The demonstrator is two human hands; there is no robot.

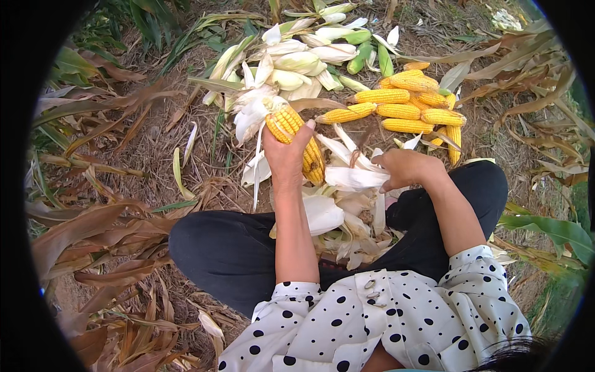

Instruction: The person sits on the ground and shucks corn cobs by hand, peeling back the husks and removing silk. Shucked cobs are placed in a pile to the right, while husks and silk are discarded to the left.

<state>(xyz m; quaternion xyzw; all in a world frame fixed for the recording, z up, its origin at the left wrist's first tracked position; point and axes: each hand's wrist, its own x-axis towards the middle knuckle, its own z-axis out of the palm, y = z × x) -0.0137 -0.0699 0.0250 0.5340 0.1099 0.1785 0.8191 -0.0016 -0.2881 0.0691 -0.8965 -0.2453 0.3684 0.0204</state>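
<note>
A yellow ear of corn (pixel 314 163) is in the grip of my left hand (pixel 284 160), its kernels bared. Pale husk leaves (pixel 251 114) hang back from the ear's far end, and a thin strip dangles beside my wrist. To the right, my right hand (pixel 411 166) has its fingers curled around the end of a white corn husk piece (pixel 355 178). Loose husks (pixel 320 215) lie heaped between my legs, below both hands. Just beyond my right hand is a pile of husked yellow corn ears (pixel 397 111).
Ears still in their husks (pixel 297 63) form a heap at the far side, with a few green ones at its right. Dry corn leaves (pixel 102 232) cover the ground on the left, and more dry stalks (pixel 534 93) stand at right. My bent knees (pixel 209 246) flank the husk heap.
</note>
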